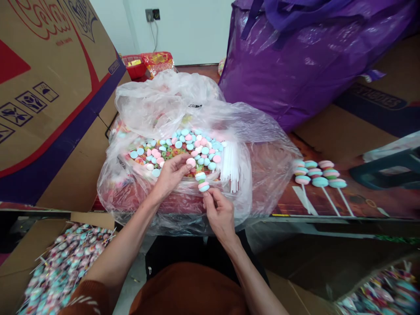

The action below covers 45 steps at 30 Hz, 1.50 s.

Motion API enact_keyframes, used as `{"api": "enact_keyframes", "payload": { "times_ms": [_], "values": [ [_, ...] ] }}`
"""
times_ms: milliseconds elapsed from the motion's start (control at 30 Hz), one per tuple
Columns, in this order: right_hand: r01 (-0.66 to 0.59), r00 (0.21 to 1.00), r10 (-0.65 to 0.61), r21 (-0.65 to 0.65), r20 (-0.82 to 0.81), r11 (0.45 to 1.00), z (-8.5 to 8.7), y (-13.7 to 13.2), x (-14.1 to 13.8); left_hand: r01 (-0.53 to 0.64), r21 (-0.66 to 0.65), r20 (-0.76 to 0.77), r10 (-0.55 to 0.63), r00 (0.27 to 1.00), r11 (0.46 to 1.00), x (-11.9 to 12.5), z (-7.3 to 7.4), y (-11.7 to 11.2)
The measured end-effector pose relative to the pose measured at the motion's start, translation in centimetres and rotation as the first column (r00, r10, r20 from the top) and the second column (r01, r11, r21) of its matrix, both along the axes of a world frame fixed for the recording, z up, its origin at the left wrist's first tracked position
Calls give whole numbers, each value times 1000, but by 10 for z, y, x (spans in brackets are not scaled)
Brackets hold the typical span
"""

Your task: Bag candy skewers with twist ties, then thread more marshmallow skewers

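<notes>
Between finger and thumb, my left hand (172,174) pinches a pink candy disc (190,162). Just right of it, my right hand (219,212) grips the lower end of a candy skewer (202,181), whose stick is mostly hidden by the fingers. Blue, white, green and pink pieces are stacked on that skewer. Behind both hands lies a heap of pink, blue and white candy discs (204,151) with small colourful candy rings (170,151) among them, in an opened clear plastic bag (262,162). A bundle of white sticks (231,164) rests at the heap's right side.
Three finished-looking candy skewers (320,181) lie on the table at right, near a dark green tool (387,168). A large cardboard box (75,153) stands left, a purple bag (278,65) behind right. Boxes of wrapped candies (68,262) sit below the table edge.
</notes>
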State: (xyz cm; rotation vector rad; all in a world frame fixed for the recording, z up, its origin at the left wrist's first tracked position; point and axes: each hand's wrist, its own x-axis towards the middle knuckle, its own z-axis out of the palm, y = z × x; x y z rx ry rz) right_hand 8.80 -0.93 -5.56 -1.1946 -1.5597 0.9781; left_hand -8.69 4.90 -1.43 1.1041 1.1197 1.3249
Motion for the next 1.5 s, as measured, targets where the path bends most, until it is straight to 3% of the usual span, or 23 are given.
{"api": "enact_keyframes", "payload": {
  "times_ms": [133, 400, 633, 1233, 1367, 1500],
  "values": [
    [-12, 1000, 12, 10, 5, 1000, 1, 0, 0, -23, 13, -28, 23, 999, 1000, 0, -4, -1],
    [-71, 997, 71, 21, -1, 997, 3, -2, 2, -187, 66, -193, 196, 961, 980, 3, -17, 1],
    [-98, 995, 98, -21, -34, 995, 4, 0, 0, -199, 57, -235, 207, 950, 978, 4, -20, -2],
    [-88, 995, 87, -21, -56, 996, 4, 0, -1, -175, 13, -85, 175, 981, 985, 4, -14, -7],
    [-79, 997, 78, -27, -27, 997, 3, 0, 0, -196, 82, -198, 209, 958, 977, 5, -20, -9],
    [-81, 997, 82, -56, 8, 995, 1, 2, -1, -197, 233, -395, 278, 876, 952, 6, -25, -14]
  ]
}}
